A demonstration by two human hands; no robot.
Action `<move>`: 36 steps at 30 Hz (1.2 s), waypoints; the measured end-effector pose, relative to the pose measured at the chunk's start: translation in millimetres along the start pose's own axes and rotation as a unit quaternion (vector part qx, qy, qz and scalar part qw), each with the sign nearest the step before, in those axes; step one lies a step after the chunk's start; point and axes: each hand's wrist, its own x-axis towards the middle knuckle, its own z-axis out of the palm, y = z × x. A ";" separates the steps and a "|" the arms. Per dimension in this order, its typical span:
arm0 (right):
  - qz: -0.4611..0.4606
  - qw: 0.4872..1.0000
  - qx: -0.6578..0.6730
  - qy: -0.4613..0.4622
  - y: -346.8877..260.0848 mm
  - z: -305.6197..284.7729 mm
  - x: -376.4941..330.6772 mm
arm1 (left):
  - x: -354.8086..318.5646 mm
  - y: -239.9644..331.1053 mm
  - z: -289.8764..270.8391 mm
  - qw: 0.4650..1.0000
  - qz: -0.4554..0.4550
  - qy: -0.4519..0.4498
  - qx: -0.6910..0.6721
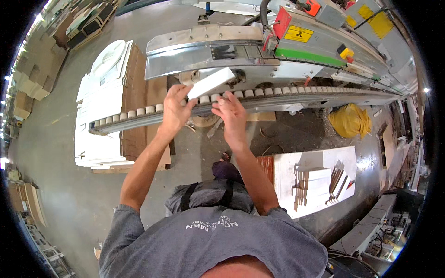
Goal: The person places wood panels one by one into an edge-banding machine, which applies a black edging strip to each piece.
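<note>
Your grey shirt (213, 241) is filling the bottom of the view, and both your bare forearms are reaching up from it toward the roller conveyor (259, 95) that is running across the machine's front. You are gripping a white rectangular panel (211, 82) with your left hand (175, 107): the fingers are curling around its lower left end, so the piece is tilting up to the right, its far end lifted over the rollers and close to the machine's grey metal guard (204, 46). Holding it by one end like that is keeping your hand outside the machine. Your right hand (230, 113) is resting just beside it on the row of rollers, fingers spread and flat, grasping nothing; it seems to be steadying you at the rail, though whether a fingertip is touching the panel is hard to tell.

Left of the conveyor, stacks of white panels and brown boards (116, 106) are lying on the floor within reach. To your right, a white table (287, 171) is carrying small strips (320, 185) laid in loose groups. A yellow bag (350, 120) is sitting under the conveyor's far end.
</note>
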 end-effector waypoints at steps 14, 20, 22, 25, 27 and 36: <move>-0.012 0.997 -0.076 0.001 66.2 18.8 187.6 | 162.2 -129.3 99.9 0.999 0.042 -0.018 -0.012; -0.010 0.995 -0.095 0.025 68.2 39.2 220.3 | 186.9 -150.9 109.1 0.982 0.170 0.019 0.081; -0.010 0.994 -0.104 0.028 72.7 39.4 231.8 | 190.9 -148.9 110.1 0.987 0.158 0.009 0.039; -0.013 0.994 -0.109 0.024 80.4 47.1 237.8 | 194.3 -158.6 110.2 0.994 0.104 -0.017 0.015; -0.021 0.994 -0.098 0.047 78.4 57.1 236.8 | 198.3 -165.5 110.1 0.995 0.089 -0.043 0.020; -0.001 0.990 -0.131 0.044 75.8 64.4 243.6 | 208.4 -172.9 95.5 0.996 0.074 -0.042 0.004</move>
